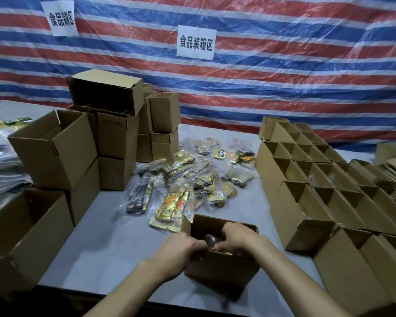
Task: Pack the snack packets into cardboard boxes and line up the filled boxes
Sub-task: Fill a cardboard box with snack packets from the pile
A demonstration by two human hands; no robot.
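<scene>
Striped red, white and blue tarpaulin fills the top half of the frame, with white paper signs stuck on it. Below it a grey table runs across my view.

At bottom centre stands a small open box, close to the table's near edge. I see both hands at its mouth. The left hand sits at the box's near-left corner, its fingers curled and closed on the top of a dark packet that sticks up out of the box. The right hand reaches over the box from the right, with its fingers bent down inside. Their tips are hidden, so I cannot tell whether they grip anything.

Just behind the box, in the middle of the frame, lies a loose heap of snack packets, mostly gold and clear. Along the right side, open boxes stand in tight rows, touching one another. At centre left small boxes are stacked, and larger open cartons stand at the left edge.
</scene>
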